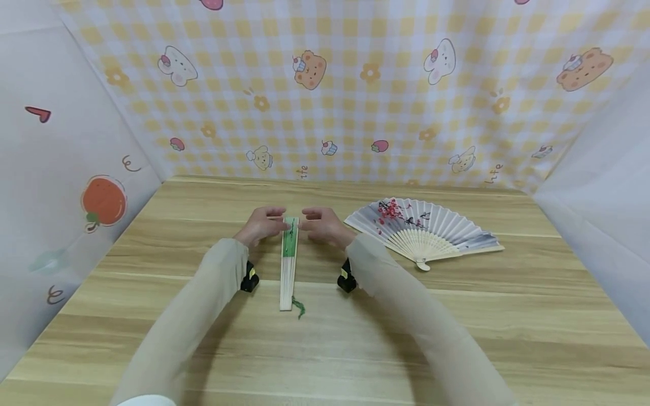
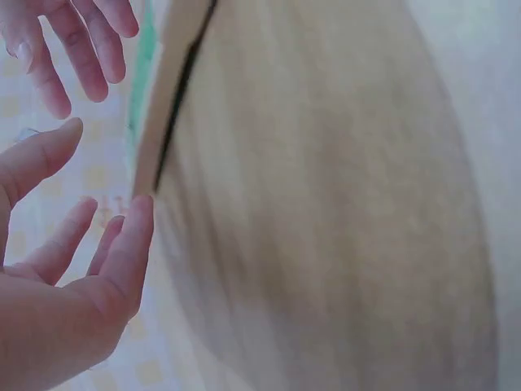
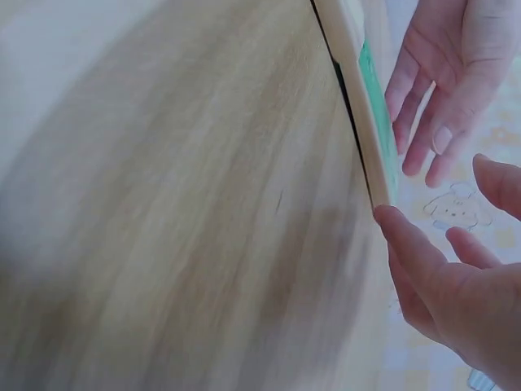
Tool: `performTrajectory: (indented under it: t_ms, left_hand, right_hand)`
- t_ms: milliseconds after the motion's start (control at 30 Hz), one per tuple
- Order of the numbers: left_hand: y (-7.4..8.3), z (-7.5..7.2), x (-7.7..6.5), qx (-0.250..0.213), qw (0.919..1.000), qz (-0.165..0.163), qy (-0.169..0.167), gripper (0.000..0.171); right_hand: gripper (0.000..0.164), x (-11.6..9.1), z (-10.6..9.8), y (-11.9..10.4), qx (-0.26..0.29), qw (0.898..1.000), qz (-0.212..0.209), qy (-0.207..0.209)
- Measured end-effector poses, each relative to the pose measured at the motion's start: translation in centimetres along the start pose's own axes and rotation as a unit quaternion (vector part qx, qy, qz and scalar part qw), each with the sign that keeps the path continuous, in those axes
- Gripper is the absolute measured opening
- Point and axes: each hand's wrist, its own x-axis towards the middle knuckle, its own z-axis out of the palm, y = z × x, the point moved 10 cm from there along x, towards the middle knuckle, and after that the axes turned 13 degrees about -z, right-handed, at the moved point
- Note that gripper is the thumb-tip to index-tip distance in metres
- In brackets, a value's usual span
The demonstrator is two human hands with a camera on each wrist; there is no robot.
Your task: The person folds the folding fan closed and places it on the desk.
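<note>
A folded hand fan (image 1: 288, 270) with green fabric and pale ribs lies lengthwise on the wooden table, its green tassel (image 1: 300, 308) at the near end. My left hand (image 1: 263, 224) is at the left of the fan's far end, fingers loosely bent and thumb apart. Opposite it, my right hand (image 1: 325, 226) hovers on the right side in a similar pose. In the left wrist view a fingertip of the left hand (image 2: 81, 301) meets or nearly meets the fan's edge (image 2: 155, 122). The right wrist view shows the right hand (image 3: 456, 293) likewise at the fan's tip. Neither hand grips it.
To the right, a spread hand fan (image 1: 431, 223) with red blossoms and grey shading lies on the wooden table (image 1: 325, 349). A yellow checked cloth (image 1: 350, 101) hangs behind the table. White sheets (image 1: 61, 146) stand at both sides.
</note>
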Motion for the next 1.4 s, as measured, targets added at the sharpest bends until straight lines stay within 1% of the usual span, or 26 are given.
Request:
performTrajectory:
  t_ms: [133,233,400,533,667,767,900,1000,1100,1167,1233,1400]
  left_hand:
    - [0.7,0.1,-0.8,0.025,0.9995,0.020,0.004,0.058]
    - [1.2,0.4,-1.5,0.026,0.9991,0.031,0.007,0.057]
    - [2.2,1.4,-3.0,0.035,0.9970,0.069,0.005,0.055]
    - [3.0,2.4,-4.2,0.045,0.9936,0.103,0.009,0.052]
    - [4.0,3.6,-5.2,0.046,0.9888,0.142,0.011,0.050]
    - [4.9,4.7,-5.9,0.035,0.9852,0.168,0.001,0.050]
    - [5.7,6.3,-6.5,0.007,0.9823,0.186,-0.018,0.048]
    - [6.2,7.3,-6.5,-0.008,0.9809,0.193,-0.023,0.047]
    - [6.6,8.4,-6.3,-0.014,0.9791,0.201,-0.028,0.045]
    - [6.8,9.0,-5.9,-0.009,0.9797,0.198,-0.027,0.045]
    - [7.0,9.7,-5.6,-0.011,0.9794,0.199,-0.034,0.045]
    - [7.5,11.3,-4.4,-0.023,0.9823,0.180,-0.049,0.045]
  right_hand:
    - [0.049,-0.9,-0.1,-0.7,0.011,0.999,-0.025,-0.018]
    - [0.049,-1.8,-0.2,-1.3,0.024,0.998,-0.049,-0.028]
    - [0.048,-3.7,-1.0,-1.9,0.033,0.996,-0.069,-0.049]
    - [0.047,-5.6,-2.2,-2.2,0.024,0.995,-0.080,-0.062]
    - [0.045,-7.4,-3.9,-2.4,0.030,0.994,-0.090,-0.056]
    - [0.045,-8.6,-5.3,-2.2,0.063,0.993,-0.087,-0.041]
    - [0.045,-10.1,-7.3,-2.3,0.107,0.990,-0.088,-0.015]
    - [0.047,-11.1,-9.0,-2.3,0.117,0.989,-0.090,0.004]
    - [0.049,-11.9,-10.8,-2.2,0.109,0.990,-0.092,0.019]
    - [0.049,-12.4,-11.8,-2.1,0.103,0.990,-0.097,0.026]
    - [0.049,-12.8,-12.8,-2.0,0.093,0.990,-0.102,0.030]
    - [0.052,-13.8,-15.2,-1.5,0.065,0.991,-0.107,0.042]
